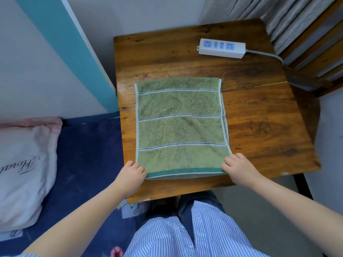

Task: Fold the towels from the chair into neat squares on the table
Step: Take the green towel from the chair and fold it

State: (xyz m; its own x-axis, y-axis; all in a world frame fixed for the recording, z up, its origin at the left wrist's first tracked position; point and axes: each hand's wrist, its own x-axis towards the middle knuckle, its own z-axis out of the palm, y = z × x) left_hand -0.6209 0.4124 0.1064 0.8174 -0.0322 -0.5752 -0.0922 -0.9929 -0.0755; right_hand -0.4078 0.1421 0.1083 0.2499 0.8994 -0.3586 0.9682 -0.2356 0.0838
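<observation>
A green towel (181,127) with pale stripes lies flat on the wooden table (259,123), folded double, its dark green hem along the near edge. My left hand (131,175) grips the towel's near left corner with curled fingers. The near right corner is pinched by my right hand (238,167). Both hands sit at the table's front part, one at each end of the hem.
A white power strip (221,47) with a grey cable lies at the table's far right. A wooden chair (315,43) stands behind the table on the right. A bed with a blue sheet (87,154) and a pink pillow (22,164) is on the left.
</observation>
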